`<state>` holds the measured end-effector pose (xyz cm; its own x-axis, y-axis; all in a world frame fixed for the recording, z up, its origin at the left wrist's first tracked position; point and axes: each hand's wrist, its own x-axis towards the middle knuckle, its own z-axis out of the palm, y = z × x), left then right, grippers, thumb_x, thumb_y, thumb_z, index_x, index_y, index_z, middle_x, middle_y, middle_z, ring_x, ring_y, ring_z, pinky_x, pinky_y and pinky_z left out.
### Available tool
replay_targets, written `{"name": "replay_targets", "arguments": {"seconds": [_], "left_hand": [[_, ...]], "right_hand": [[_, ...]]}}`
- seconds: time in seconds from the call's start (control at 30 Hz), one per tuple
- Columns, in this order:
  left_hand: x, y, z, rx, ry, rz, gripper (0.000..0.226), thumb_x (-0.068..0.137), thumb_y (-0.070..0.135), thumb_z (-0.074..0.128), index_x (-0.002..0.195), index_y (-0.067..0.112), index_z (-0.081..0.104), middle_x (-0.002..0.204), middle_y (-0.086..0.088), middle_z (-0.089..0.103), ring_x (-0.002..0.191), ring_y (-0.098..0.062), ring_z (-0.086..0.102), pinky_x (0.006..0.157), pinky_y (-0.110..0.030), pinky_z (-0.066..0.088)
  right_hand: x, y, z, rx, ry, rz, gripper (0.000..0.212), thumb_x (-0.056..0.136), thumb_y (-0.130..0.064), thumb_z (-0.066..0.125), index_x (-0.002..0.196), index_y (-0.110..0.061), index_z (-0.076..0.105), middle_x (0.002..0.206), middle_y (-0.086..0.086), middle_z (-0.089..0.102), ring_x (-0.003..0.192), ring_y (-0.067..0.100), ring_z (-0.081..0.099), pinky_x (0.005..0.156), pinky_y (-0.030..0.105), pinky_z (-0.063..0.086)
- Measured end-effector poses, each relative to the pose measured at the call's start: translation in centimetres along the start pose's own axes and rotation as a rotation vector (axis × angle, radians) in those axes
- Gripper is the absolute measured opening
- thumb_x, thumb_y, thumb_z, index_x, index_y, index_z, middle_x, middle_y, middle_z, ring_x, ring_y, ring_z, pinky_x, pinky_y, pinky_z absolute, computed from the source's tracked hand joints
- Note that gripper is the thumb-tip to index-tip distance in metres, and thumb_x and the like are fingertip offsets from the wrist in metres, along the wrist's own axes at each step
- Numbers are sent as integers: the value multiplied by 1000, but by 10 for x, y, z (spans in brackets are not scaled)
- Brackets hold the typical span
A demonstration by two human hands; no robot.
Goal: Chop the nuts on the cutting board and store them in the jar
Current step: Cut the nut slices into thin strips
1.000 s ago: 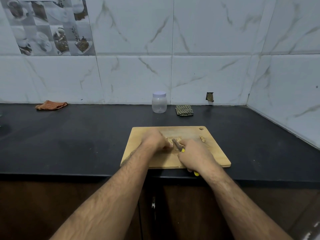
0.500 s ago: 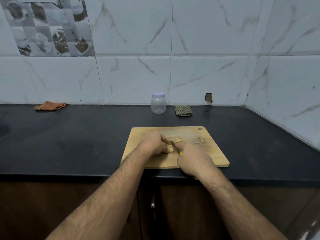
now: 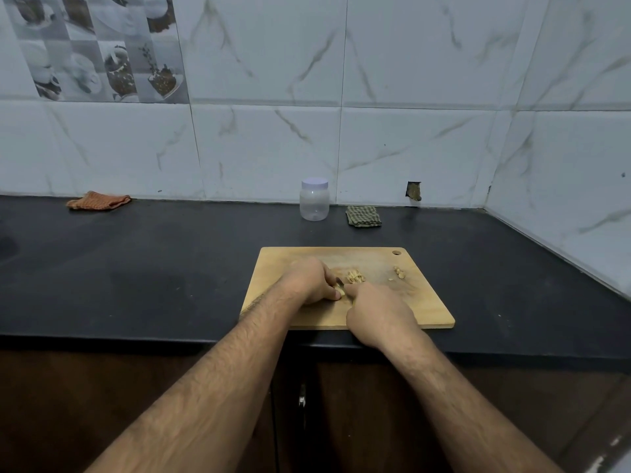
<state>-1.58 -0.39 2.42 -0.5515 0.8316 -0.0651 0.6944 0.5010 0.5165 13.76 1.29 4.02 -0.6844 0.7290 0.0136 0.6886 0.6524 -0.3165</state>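
While knife-holding right hand [image 3: 379, 315] chops, nuts [image 3: 355, 276] lie just beyond.

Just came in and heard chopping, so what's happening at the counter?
A person is chopping nuts on the wooden cutting board. The right hand grips a knife, the left hand steadies a nut beside it. Chopped nuts lie just beyond. The jar stands lidded by the wall.
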Motion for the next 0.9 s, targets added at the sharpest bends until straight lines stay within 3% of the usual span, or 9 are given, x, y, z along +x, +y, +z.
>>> {"name": "replay_targets", "arguments": {"seconds": [0.2,0.37,0.57,0.7,0.8,0.9], "left_hand": [[1,2,2,7,-23,-11,32,83,33,78,114,25,74,104,1,73,94,-23,69,79,-32,59],[-1,5,0,17,-49,-11,31,87,31,74,116,23,71,101,-4,74,68,-21,63,75,-32,61],[-1,6,0,32,-44,-20,33,88,33,73,119,25,70,99,-3,74,60,-18,61,74,-30,60],[-1,7,1,35,-43,-8,32,88,32,72,119,23,71,101,-4,74,72,-22,66,75,-34,61],[-1,8,0,62,-46,-5,28,89,32,72,116,22,72,100,-5,74,62,-20,61,71,-31,59],[-1,7,0,62,-46,-8,27,89,32,72,115,23,73,101,-4,74,68,-22,65,72,-31,60]], "right_hand": [[-1,2,0,30,-2,11,58,93,-11,49,147,-32,45,135,2,59,120,22,56,92,32,48],[0,1,-2,27,-20,14,59,93,-11,49,147,-33,44,137,3,58,122,22,54,92,32,48],[-2,1,-1,43,0,19,59,93,-11,50,148,-32,43,140,2,56,125,22,53,97,33,48],[0,0,-2,32,-19,21,60,92,-10,49,147,-33,45,137,3,58,121,23,55,92,32,49],[1,-2,-2,9,-32,23,57,92,-9,48,144,-31,49,131,4,61,117,23,57,89,32,49],[2,-5,-1,-23,-30,36,54,91,-9,47,141,-29,51,127,3,63,114,23,58,85,32,49]]}}
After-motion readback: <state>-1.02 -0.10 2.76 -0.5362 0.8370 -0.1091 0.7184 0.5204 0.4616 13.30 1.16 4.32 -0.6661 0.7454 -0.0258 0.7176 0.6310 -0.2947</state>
